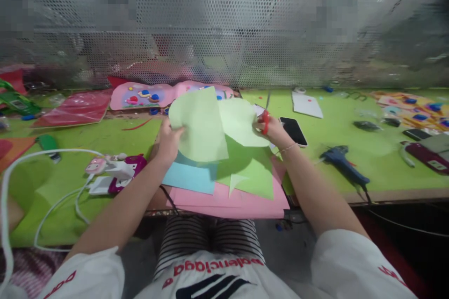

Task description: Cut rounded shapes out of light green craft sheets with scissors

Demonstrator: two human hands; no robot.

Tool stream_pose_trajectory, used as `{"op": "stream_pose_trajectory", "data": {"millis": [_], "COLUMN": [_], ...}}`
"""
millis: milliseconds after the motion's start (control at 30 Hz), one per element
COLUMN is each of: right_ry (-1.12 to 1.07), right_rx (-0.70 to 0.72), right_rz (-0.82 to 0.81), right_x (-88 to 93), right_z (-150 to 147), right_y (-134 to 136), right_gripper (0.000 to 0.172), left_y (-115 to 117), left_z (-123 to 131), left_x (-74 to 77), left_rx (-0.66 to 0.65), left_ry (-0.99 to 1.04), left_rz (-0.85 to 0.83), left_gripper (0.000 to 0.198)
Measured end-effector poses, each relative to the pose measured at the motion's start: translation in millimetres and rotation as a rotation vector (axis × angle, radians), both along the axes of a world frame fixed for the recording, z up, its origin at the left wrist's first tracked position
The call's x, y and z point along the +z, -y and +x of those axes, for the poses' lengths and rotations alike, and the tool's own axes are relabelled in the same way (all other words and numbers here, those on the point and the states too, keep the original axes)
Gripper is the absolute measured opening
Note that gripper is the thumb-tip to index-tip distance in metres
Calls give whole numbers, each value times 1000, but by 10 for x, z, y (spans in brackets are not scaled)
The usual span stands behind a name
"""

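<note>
My left hand [169, 140] grips the left edge of a light green sheet of paper [203, 124] and holds it up over the table. My right hand [271, 128] is closed on red-handled scissors [265, 119], blades pointing away from me at the sheet's right side. A rounded part of the green sheet [238, 121] curls toward the scissors. Under the hands lie a stack of pink sheets [245, 201], a blue sheet [189, 177] and a darker green sheet [254, 175] at the table's front edge.
A black phone [293, 131] lies just right of my right hand. A blue glue gun [342, 163] sits further right. White cables and a pink charger [105, 170] lie to the left. Pink craft boards [147, 96] with buttons sit behind. A perforated metal screen [224, 23] closes the back.
</note>
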State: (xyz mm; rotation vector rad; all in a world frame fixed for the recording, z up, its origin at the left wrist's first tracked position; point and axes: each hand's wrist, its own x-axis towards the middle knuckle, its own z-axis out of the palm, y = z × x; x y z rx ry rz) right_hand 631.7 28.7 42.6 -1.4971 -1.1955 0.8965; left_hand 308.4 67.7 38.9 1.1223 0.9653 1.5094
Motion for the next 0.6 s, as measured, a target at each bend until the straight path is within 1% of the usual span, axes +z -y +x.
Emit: {"op": "stream_pose_trajectory", "data": {"millis": [100, 133, 200, 300, 333, 400, 500, 533, 600], "right_ry": [276, 368, 494, 595, 592, 505, 316, 295, 331], "right_rx": [-125, -138, -137, -174, -191, -186, -83, -44, 9], "right_rz": [-56, -74, -87, -28, 16, 122, 255, 278, 303], "right_x": [-92, -106, -121, -124, -122, -110, -77, -64, -36], "right_z": [-28, -38, -51, -68, -81, -127, -242, -286, -371], "right_y": [-41, -45, -44, -40, -38, -30, 9, 32, 87], "right_gripper": [23, 21, 19, 23, 26, 32, 39, 40, 41], "left_y": [-56, -66, -72, -54, -44, -20, 18, 31, 58], "left_z": [-49, -58, -61, -33, -18, 12, 54, 66, 86], "left_x": [-43, -49, -52, -53, -54, -57, -59, -58, -55], "left_rx": [70, 80, 67, 4, -19, -58, -99, -116, -159], "left_ry": [-69, -79, -72, -17, -1, 22, 44, 43, 24], "left_rz": [65, 73, 79, 60, 48, 18, -28, -44, -68], "left_gripper": [36, 34, 32, 29, 29, 28, 25, 24, 22]}}
